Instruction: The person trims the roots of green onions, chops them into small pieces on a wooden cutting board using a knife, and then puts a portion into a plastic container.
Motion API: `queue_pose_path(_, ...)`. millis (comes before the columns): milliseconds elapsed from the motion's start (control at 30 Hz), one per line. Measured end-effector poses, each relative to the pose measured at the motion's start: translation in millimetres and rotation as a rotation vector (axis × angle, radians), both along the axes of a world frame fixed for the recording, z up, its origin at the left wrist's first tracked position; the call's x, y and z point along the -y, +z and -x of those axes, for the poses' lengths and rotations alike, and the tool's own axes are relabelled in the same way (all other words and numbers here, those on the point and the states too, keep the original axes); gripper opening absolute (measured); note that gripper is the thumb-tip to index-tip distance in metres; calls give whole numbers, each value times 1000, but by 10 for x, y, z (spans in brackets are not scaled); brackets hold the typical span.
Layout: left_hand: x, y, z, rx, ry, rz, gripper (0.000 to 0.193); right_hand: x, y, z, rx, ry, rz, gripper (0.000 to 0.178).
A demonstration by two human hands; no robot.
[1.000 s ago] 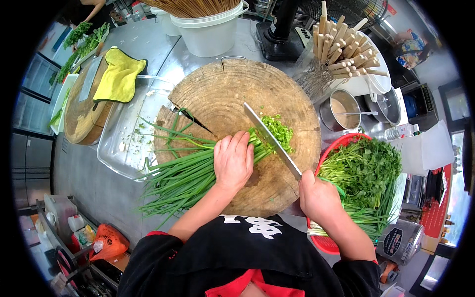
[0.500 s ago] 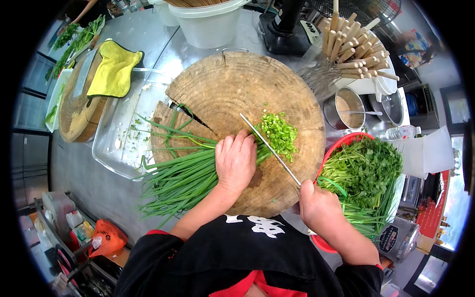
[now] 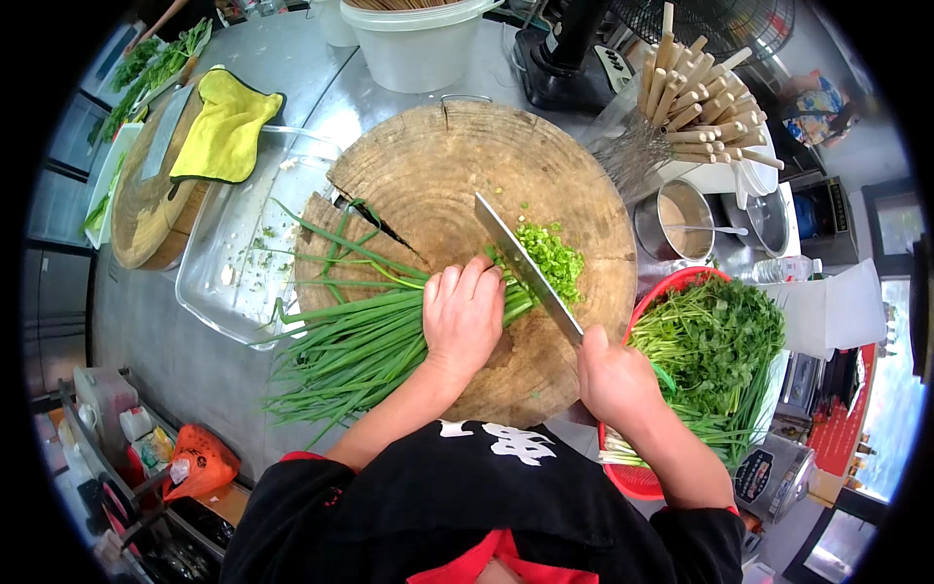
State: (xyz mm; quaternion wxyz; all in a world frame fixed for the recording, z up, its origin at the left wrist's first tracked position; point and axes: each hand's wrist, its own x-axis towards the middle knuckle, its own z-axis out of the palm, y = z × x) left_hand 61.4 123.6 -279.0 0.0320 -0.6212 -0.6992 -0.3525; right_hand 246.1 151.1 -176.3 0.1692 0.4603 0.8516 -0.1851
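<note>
Head view: left grip (image 3: 464,316) clamps long, slender green scallions (image 3: 365,336); right grip (image 3: 615,382), a knife (image 3: 528,264).

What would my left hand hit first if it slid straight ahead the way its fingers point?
Your left hand would probably meet the knife blade first, toward its tip, though the blade's height is hard to judge.

Exposure: bright, fairly even indoor light. Glare: glazed opening (image 3: 900,389), just past 3 o'clock, washed out to pale blue-white; soft sheen on metal table (image 3: 311,73), toward 11 o'clock. Dark area: black garment (image 3: 467,487), 6 o'clock, folds faint. Focus: chopping block (image 3: 467,161), centre, grain legible; shelving (image 3: 146,487), 8 o'clock, softer. Distortion: fisheye; outer straight edges bowed; black rounded border, bluish fringe.
</note>
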Motion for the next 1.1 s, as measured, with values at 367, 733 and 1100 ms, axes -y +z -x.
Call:
queue_pose_path(367,38,10,-2,-9,-10,14,24,205,217,-140,-90,83,14,12)
queue_pose_path(733,7,-5,19,27,-16,-16,22,4,116,-34,-40,35,-23,13)
queue_pose_path(1100,-9,-20,6,-44,-16,4,18,47,-197,175,-49,50,-47,11)
